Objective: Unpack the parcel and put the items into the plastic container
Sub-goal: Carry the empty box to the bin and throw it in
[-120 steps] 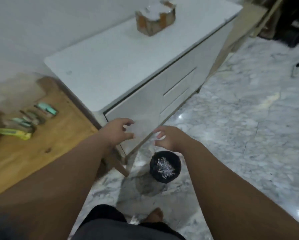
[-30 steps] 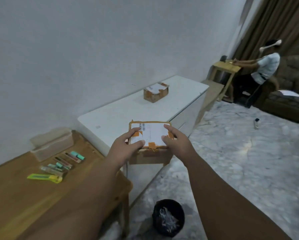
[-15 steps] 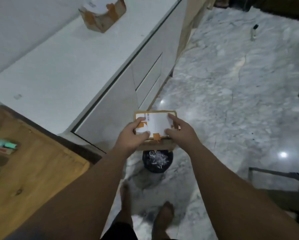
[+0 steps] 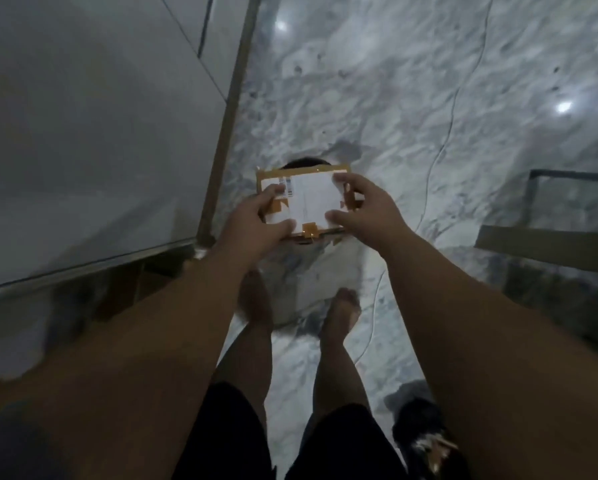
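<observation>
A small brown cardboard parcel with a white shipping label and orange tape is held level in front of me, above the floor. My left hand grips its left side, thumb across the label. My right hand grips its right side, fingers over the top right corner. The plastic container is out of view.
The white cabinet front rises close on the left. A black waste bin peeks out just beyond the parcel. Marble floor lies ahead, my bare feet below. A dark framed object stands at right; a black item lies lower right.
The view has tilted further down: the cabinet top and wooden table have left the frame. Both hands still hold the parcel, now over the bin.
</observation>
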